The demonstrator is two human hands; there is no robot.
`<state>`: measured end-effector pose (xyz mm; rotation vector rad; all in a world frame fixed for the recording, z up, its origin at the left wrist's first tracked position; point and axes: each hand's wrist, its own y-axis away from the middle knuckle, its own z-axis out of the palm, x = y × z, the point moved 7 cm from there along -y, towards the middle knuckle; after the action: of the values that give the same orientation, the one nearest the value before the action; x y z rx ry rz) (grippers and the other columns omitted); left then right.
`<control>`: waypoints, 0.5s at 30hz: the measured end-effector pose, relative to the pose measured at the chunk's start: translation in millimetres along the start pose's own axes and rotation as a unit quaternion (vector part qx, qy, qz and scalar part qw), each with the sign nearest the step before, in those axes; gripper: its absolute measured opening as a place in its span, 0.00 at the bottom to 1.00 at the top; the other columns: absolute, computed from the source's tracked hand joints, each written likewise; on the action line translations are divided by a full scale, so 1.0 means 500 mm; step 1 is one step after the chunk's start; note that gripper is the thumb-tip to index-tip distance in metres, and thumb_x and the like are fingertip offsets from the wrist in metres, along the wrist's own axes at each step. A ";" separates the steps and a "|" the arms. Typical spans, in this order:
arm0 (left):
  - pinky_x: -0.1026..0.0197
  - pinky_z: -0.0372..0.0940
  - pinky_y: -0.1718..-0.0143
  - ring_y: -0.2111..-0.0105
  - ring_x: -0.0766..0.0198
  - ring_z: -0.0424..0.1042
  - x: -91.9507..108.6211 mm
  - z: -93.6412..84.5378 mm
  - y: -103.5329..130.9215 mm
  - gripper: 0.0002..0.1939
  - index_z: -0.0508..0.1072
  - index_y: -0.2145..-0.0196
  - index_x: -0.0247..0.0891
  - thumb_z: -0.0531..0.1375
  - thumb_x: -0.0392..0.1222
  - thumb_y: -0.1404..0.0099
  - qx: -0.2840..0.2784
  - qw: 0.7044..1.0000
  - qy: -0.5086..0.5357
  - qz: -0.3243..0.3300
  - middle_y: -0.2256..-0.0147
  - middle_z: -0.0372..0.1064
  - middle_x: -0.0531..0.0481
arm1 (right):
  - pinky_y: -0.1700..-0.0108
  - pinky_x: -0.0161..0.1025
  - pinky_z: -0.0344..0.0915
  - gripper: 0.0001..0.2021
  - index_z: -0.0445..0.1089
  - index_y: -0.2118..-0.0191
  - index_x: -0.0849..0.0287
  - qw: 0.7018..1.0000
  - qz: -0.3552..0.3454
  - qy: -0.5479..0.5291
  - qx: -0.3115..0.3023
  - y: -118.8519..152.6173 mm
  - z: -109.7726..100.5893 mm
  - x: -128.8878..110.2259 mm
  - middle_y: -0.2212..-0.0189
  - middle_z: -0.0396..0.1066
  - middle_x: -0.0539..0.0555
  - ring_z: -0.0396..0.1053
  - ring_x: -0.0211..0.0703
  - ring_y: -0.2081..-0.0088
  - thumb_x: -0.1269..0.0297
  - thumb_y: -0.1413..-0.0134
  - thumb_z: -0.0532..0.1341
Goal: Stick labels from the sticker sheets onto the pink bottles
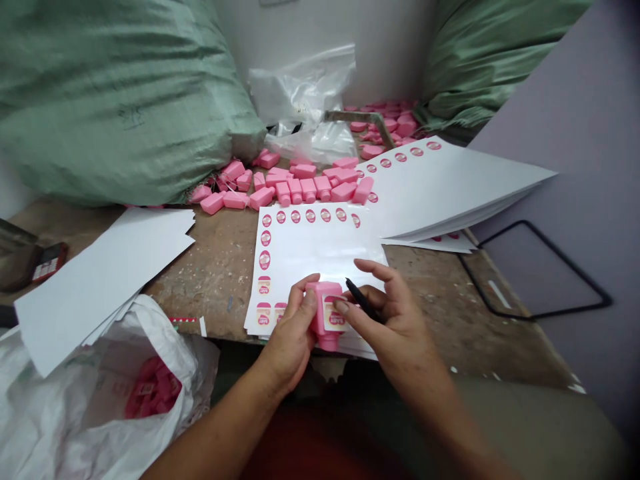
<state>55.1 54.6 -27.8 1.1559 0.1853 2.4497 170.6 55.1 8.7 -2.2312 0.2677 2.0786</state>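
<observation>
My left hand (289, 337) is wrapped round a small pink plastic bottle (324, 289), whose neck points down toward me. A printed sticker (334, 320) lies on the bottle's front face, and my right thumb touches its upper edge. In the fingers of my right hand (400, 323) is a slim black pen-like tool (363, 301), its tip pointing up and away; what kind it is I cannot make out. Under both hands lies a white sticker sheet (305, 257), with pink oval stickers along its left and top edges.
Loose pink bottles (305, 189) lie behind the sheet. To the right is a stack of sticker sheets (450, 180) beside a black wire frame (540, 313). White sheets (110, 273) and an open white sack (180, 353) are at left. A large green sack (125, 100) stands behind.
</observation>
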 end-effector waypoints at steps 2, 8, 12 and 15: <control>0.55 0.57 0.45 0.49 0.59 0.68 0.002 0.000 0.000 0.17 0.63 0.47 0.44 0.53 0.50 0.31 0.002 1.000 -0.006 -0.002 0.52 0.70 0.47 | 0.68 0.38 0.61 0.26 0.60 0.47 0.50 1.000 0.001 0.006 -0.001 -0.001 0.001 0.002 0.76 0.66 0.44 0.63 0.38 0.74 0.58 0.53 0.65; 0.55 0.59 0.47 0.51 0.58 0.69 0.006 0.001 0.004 0.25 0.59 0.44 0.45 0.61 0.47 0.36 -0.013 0.999 -0.048 -0.005 0.52 0.70 0.47 | 0.68 0.39 0.61 0.25 0.60 0.47 0.52 0.999 -0.014 0.038 0.002 0.000 0.000 -0.006 0.75 0.67 0.45 0.65 0.40 0.73 0.57 0.51 0.64; 0.54 0.59 0.47 0.52 0.59 0.68 0.007 -0.002 0.009 0.29 0.58 0.44 0.46 0.64 0.42 0.39 -0.009 0.996 -0.088 0.010 0.52 0.69 0.47 | 0.67 0.40 0.63 0.22 0.60 0.46 0.52 0.992 -0.058 0.111 0.003 0.007 -0.002 -0.015 0.71 0.70 0.49 0.68 0.42 0.70 0.59 0.48 0.61; 0.56 0.61 0.49 0.53 0.60 0.69 0.008 -0.003 0.010 0.28 0.60 0.44 0.45 0.64 0.42 0.40 0.000 0.997 -0.074 0.024 0.53 0.68 0.48 | 0.64 0.43 0.63 0.20 0.64 0.47 0.51 0.974 -0.108 0.198 0.017 0.010 -0.010 -0.026 0.67 0.73 0.52 0.70 0.45 0.68 0.59 0.46 0.60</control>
<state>50.1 52.0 -24.8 1.3510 0.1151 2.3932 174.0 50.2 22.2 -2.5079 0.0768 1.5039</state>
